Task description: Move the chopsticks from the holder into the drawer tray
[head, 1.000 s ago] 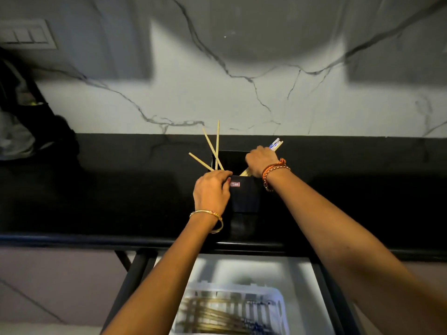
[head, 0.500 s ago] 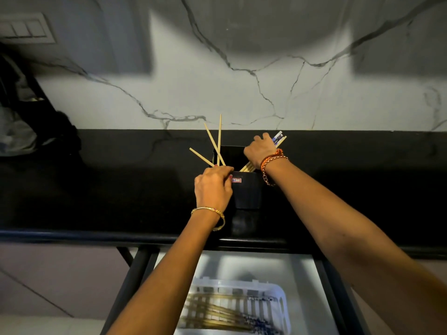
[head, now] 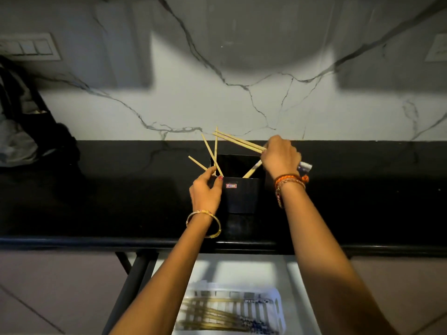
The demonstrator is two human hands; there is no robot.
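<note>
A black square holder [head: 242, 197] with a small red label stands on the black counter. My left hand [head: 205, 189] grips its left rim and steadies it. Three wooden chopsticks [head: 212, 153] lean out of the holder's left corner, and one more [head: 251, 169] rests inside on the right. My right hand [head: 280, 157] is shut on a pair of chopsticks [head: 239, 140] lifted clear of the holder, their thin ends pointing up-left and their patterned ends [head: 305, 167] sticking out past my wrist. Below, the white drawer tray [head: 278, 308] holds several chopsticks.
The black counter [head: 121, 194] runs the full width, with a marble wall behind it. A dark bag [head: 26, 131] sits at the far left. The open drawer [head: 297, 286] lies under the counter edge, between my forearms.
My right hand has pulled a pair of chopsticks up out of the holder and swung them so the thin ends point left. My left hand stays at the holder's rim.
</note>
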